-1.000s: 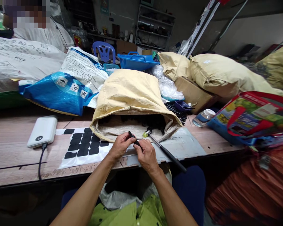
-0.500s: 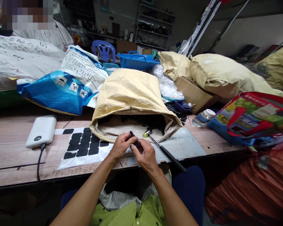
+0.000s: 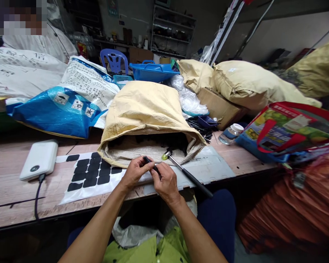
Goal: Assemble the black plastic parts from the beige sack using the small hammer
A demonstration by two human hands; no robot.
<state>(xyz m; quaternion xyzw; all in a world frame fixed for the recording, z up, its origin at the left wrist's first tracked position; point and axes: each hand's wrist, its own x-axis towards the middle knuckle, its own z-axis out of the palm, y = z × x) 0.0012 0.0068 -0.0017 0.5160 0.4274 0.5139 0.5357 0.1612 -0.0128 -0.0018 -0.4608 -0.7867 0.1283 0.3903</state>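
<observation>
Head camera, workshop: a bare-armed person in a green top works a slim black piece (image 3: 147,160) between two hands, just above the near edge of a wood-patterned worktop (image 3: 5,157). The left hand (image 3: 135,172) pinches it near its far end, thumb and fingers drawn together with only the piece's thickness between them. The right hand (image 3: 166,181) grips the near end just as tightly, its curled fingers hiding part of it. The piece's long axis slants, its visible tip pointing away from the person and to the left, the other end running back rightward into the right hand's grasp.

Right before the hands gapes a tan sack (image 3: 142,106), its mouth facing the person, dark contents inside. A hammer (image 3: 190,176) lies just right of the hands, yellow-green face at the sack's mouth, black handle slanting out past the worktop's edge. Left of the hands lies a white sheet (image 3: 79,193) bearing black rounded patches (image 3: 91,172).
</observation>
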